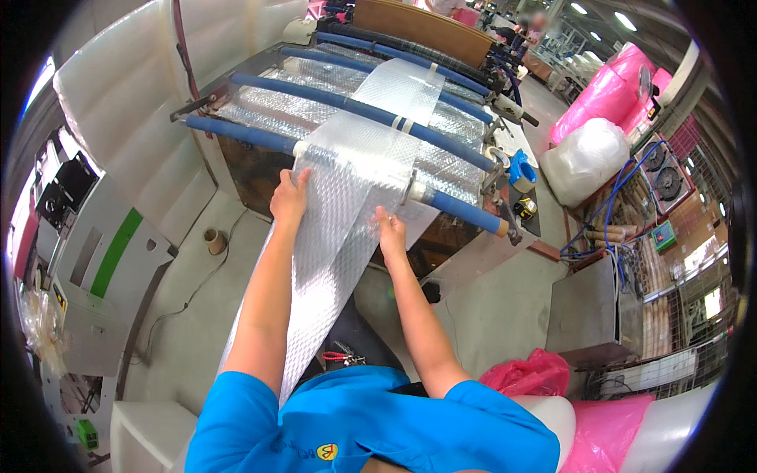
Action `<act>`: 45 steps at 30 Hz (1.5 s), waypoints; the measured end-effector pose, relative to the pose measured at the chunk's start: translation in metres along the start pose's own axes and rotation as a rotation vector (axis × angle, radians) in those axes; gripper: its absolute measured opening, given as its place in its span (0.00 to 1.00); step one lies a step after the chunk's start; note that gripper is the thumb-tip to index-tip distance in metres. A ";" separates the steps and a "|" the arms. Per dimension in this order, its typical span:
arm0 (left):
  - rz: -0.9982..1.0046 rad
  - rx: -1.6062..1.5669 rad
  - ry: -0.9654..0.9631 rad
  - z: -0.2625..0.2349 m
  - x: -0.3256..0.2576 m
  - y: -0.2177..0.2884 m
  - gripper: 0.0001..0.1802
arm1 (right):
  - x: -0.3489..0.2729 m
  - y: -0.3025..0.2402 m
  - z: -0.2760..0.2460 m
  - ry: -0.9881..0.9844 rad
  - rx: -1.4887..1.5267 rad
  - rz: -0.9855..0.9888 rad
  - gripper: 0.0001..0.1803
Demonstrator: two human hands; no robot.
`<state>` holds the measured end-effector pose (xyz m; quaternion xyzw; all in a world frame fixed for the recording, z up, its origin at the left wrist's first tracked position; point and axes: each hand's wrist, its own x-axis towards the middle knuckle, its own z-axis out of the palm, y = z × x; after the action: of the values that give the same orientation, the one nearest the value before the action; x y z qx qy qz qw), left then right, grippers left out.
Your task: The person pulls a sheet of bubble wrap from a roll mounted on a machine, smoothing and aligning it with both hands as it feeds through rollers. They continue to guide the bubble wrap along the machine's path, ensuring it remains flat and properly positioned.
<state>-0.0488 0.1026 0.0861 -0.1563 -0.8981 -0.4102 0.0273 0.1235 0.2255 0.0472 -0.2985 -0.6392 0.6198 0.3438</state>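
Observation:
A long clear bubble wrap sheet (335, 217) runs over the blue rollers of a machine and hangs down toward my lap. At its left edge, just below the front roller (240, 132), my left hand (289, 197) grips the film with the thumb on top. My right hand (390, 234) pinches the right edge a little lower; its fingertips are partly hidden by the film. A pale collar (423, 192) sits on the front roller beside the sheet's right edge.
On the machine's right side lie a blue tape roll (521, 171) and a yellow-black tape measure (525, 207). Beyond stand a bagged white bundle (587, 162) and pink film rolls (611, 94). A cardboard tube (214, 240) and a cable are on the floor at left. Red plastic (532, 374) lies at lower right.

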 end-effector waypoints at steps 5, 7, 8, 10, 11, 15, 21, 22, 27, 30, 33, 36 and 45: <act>-0.067 0.019 -0.150 -0.011 -0.041 -0.043 0.37 | -0.047 0.019 0.007 -0.036 -0.068 0.054 0.16; -0.126 0.019 -0.201 -0.023 -0.065 -0.061 0.38 | -0.066 0.038 0.008 -0.048 -0.155 0.172 0.17; -0.155 0.019 -0.227 -0.029 -0.074 -0.068 0.39 | -0.075 0.046 0.008 -0.053 -0.200 0.232 0.17; -0.166 -0.013 -0.196 -0.039 -0.088 -0.079 0.39 | -0.097 0.039 0.009 -0.204 -0.254 0.286 0.18; -0.171 -0.029 -0.181 -0.044 -0.092 -0.082 0.39 | -0.107 0.034 0.009 -0.278 -0.281 0.313 0.18; -0.109 -0.044 -0.117 -0.079 -0.100 -0.068 0.34 | -0.136 0.034 0.004 -0.352 -0.179 0.288 0.18; 0.061 -0.430 -0.103 -0.133 -0.087 -0.042 0.19 | -0.167 -0.045 0.010 -0.435 0.164 0.227 0.17; 0.055 -0.449 -0.118 -0.143 -0.087 -0.033 0.19 | -0.169 -0.050 0.014 -0.410 0.241 0.244 0.17; 0.076 -0.199 -0.077 -0.076 -0.090 -0.091 0.24 | -0.161 0.011 0.011 -0.320 0.155 0.382 0.18; -0.117 -0.030 -0.120 -0.042 -0.095 -0.089 0.29 | -0.121 0.081 -0.008 -0.420 -0.227 0.138 0.20; -0.119 -0.034 -0.149 -0.023 -0.087 -0.093 0.31 | -0.108 0.098 0.002 -0.299 -0.142 0.110 0.20; -0.097 -0.003 -0.140 -0.010 -0.085 -0.097 0.30 | -0.111 0.097 0.001 -0.275 -0.123 0.157 0.19; -0.065 -0.155 -0.007 0.002 -0.079 -0.117 0.24 | -0.122 0.071 -0.007 -0.360 -0.297 0.078 0.20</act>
<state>-0.0092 0.0117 -0.0147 -0.1303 -0.8684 -0.4784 -0.0014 0.1977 0.1350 -0.0323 -0.2547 -0.7624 0.5751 0.1524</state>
